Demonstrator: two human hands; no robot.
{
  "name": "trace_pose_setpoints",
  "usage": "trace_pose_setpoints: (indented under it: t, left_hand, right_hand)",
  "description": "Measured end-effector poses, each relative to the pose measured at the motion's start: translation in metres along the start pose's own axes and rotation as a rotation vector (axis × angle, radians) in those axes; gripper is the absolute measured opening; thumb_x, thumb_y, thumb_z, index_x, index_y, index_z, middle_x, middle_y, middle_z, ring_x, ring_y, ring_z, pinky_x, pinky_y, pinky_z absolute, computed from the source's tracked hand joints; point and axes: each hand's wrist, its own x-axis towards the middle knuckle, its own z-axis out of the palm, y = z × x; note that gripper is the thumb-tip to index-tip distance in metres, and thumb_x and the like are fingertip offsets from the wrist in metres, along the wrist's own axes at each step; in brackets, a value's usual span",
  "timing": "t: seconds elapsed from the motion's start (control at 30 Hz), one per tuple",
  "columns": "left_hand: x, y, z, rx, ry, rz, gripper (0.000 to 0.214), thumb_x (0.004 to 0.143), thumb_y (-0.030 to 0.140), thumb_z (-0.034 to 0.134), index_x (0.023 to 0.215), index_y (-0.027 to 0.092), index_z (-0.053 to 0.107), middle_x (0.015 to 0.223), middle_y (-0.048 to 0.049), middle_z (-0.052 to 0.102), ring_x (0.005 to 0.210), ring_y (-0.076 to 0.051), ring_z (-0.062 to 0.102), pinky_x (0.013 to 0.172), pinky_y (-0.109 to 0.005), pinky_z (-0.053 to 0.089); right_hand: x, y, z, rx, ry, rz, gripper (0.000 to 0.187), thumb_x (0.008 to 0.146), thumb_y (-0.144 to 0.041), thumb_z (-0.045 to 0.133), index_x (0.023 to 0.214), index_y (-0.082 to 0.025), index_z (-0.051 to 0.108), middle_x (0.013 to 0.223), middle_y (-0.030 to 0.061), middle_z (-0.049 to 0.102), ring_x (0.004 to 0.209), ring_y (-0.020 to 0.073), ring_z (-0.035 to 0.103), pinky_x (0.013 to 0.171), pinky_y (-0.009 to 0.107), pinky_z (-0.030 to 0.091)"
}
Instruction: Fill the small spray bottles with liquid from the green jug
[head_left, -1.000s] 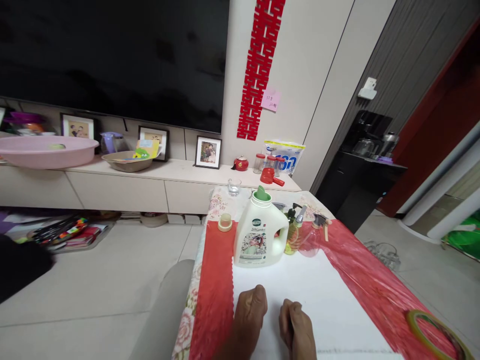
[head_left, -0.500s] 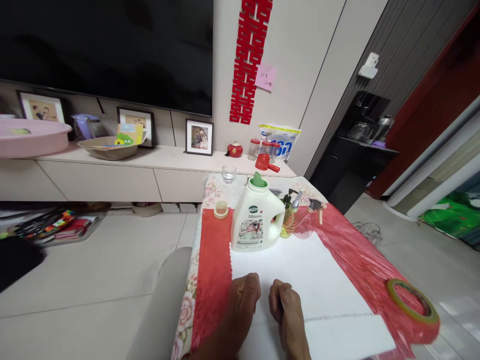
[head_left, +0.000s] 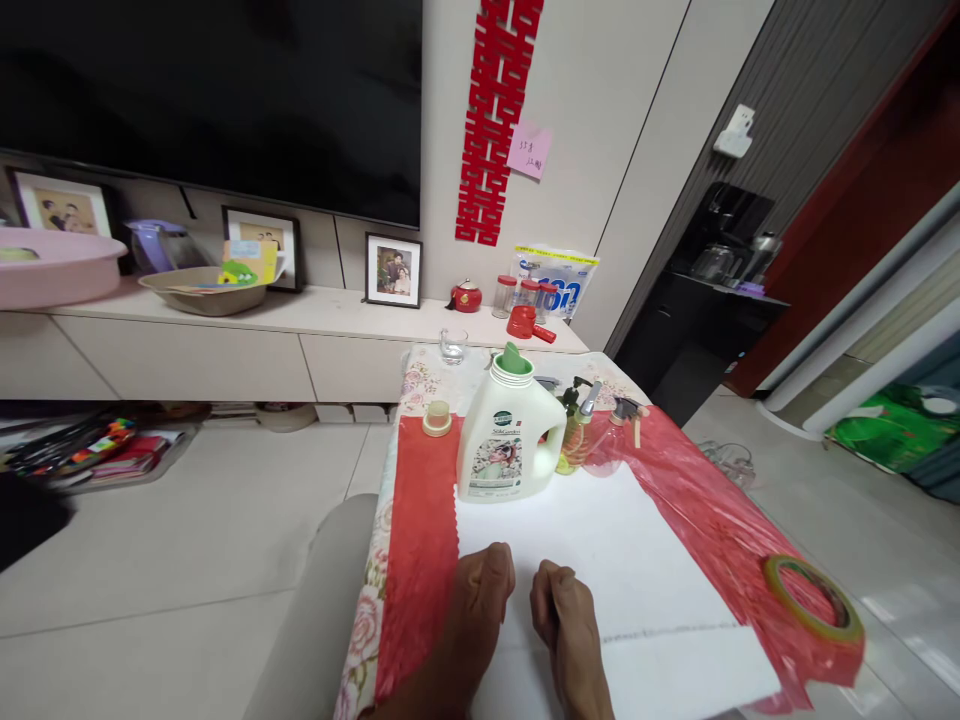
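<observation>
My left hand (head_left: 476, 610) and my right hand (head_left: 566, 625) rest side by side on a white paper sheet (head_left: 645, 570) at the near end of the table. Both have their fingers curled under into loose fists, and nothing shows in either. The paper lies on a red plastic sheet (head_left: 424, 520). Beyond the hands stands a white detergent jug (head_left: 508, 440) with a green spout. Its cap (head_left: 437, 418) lies to its left on the red sheet.
Pump and spray bottles (head_left: 581, 430) stand right of the jug. A tape roll (head_left: 814, 597) lies at the table's right near corner. A glass (head_left: 452, 346) sits at the far end. A grey chair back (head_left: 319, 610) is on my left, a cluttered TV cabinet (head_left: 225, 340) behind.
The view has shifted slightly down and right. Both hands have stayed curled on the paper in nearly the same spot.
</observation>
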Motion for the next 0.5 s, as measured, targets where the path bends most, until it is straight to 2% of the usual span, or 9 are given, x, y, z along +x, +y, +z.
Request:
trace_pose_setpoints:
  t: [0.2, 0.5]
  left_hand:
    - [0.000, 0.002, 0.002, 0.005, 0.008, -0.014, 0.068, 0.094, 0.077, 0.025, 0.053, 0.024, 0.036, 0.050, 0.0041, 0.035, 0.049, -0.011, 0.036, 0.051, -0.028, 0.030]
    - [-0.002, -0.014, 0.005, -0.008, 0.020, 0.001, 0.065, 0.099, 0.069, 0.025, 0.053, 0.023, 0.035, 0.050, 0.0042, 0.034, 0.049, -0.012, 0.036, 0.053, -0.029, 0.029]
  right_hand:
    - [0.002, 0.006, -0.001, 0.019, -0.006, 0.024, 0.069, 0.092, -0.082, 0.031, 0.061, -0.020, 0.034, 0.058, -0.0022, 0.026, 0.056, 0.0095, 0.025, 0.054, 0.026, 0.023]
    - [-0.001, 0.000, 0.003, 0.041, -0.021, 0.036, 0.068, 0.092, -0.080, 0.036, 0.061, -0.020, 0.036, 0.059, -0.0027, 0.026, 0.057, 0.0094, 0.024, 0.056, 0.027, 0.023]
